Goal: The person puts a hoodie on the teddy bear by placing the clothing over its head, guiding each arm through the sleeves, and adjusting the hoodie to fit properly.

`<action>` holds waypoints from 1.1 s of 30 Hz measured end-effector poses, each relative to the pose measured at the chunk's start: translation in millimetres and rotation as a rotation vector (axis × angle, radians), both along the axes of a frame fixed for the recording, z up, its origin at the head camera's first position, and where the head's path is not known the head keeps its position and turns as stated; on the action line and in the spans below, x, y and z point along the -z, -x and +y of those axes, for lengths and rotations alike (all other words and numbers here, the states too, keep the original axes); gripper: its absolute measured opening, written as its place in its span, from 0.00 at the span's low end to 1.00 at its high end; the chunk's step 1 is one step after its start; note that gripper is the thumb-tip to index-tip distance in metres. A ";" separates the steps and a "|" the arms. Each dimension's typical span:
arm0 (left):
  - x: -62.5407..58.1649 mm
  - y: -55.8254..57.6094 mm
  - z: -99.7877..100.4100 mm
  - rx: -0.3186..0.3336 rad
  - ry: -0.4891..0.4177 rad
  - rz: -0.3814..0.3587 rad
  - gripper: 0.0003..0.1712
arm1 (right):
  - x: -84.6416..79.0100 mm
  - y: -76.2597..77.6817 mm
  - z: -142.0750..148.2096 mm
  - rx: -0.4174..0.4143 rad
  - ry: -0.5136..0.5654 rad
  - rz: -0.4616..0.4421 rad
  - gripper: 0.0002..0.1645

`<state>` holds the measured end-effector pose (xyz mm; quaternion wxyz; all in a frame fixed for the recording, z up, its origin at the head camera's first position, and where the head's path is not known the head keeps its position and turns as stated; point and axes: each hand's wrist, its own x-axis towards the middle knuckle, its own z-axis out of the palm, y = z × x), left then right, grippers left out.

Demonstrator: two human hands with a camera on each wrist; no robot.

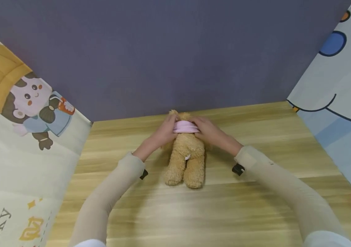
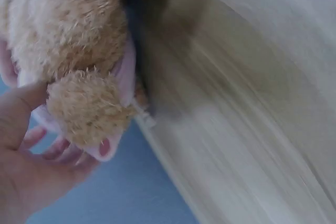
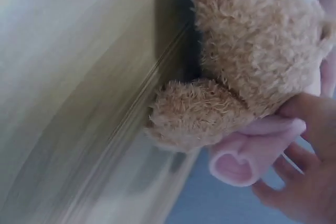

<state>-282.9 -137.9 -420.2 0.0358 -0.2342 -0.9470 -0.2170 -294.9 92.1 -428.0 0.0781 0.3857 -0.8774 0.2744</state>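
A tan plush teddy bear (image 1: pixel 188 147) lies on the tabletop, its legs toward the person. Pink doll clothing (image 1: pixel 185 127) is bunched across its upper body, below the head. At the bear's left side in the head view, my left hand (image 1: pixel 164 132) grips the clothing's edge. My right hand (image 1: pixel 212 132) holds the opposite edge, thumb in front and fingers behind. A rolled pink sleeve opening (image 3: pixel 233 169) shows beside one furry arm (image 3: pixel 194 114) in the right wrist view. The other arm (image 2: pixel 86 106) partly hides pink cloth in the left wrist view.
The wood-grain tabletop (image 1: pixel 218 212) ends at a dark purple-grey surface (image 1: pixel 175 58) behind the bear. Cartoon-printed panels flank it on the left (image 1: pixel 64 151) and right (image 1: pixel 327 99). Small black devices (image 1: pixel 238 169) sit under both wrists.
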 end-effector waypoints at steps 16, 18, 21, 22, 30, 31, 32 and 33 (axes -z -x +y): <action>-12.4 24.1 38.6 -0.184 -0.264 0.007 0.09 | -12.9 58.6 19.2 0.013 0.024 -0.026 0.15; -14.1 32.0 45.7 -0.191 -0.304 -0.004 0.09 | -14.9 69.4 17.1 0.017 -0.018 -0.048 0.22; -11.9 37.2 53.2 -0.171 -0.276 0.057 0.08 | -13.2 79.8 10.0 0.029 -0.076 0.001 0.25; -10.9 38.2 55.8 -0.169 -0.258 0.075 0.09 | -11.1 84.9 8.7 0.027 -0.077 0.031 0.23; -9.5 50.3 73.5 -0.283 0.062 -0.019 0.27 | -2.7 119.9 31.0 -0.158 0.008 0.054 0.09; -11.1 52.6 75.4 -0.293 0.106 -0.019 0.26 | -3.9 122.1 33.7 -0.187 0.010 0.047 0.08; -12.3 54.6 77.0 -0.304 0.148 -0.019 0.26 | -5.0 123.9 36.2 -0.216 0.006 0.034 0.08; -13.3 56.1 78.4 -0.314 0.184 -0.017 0.25 | -5.9 125.1 38.5 -0.244 -0.001 0.011 0.09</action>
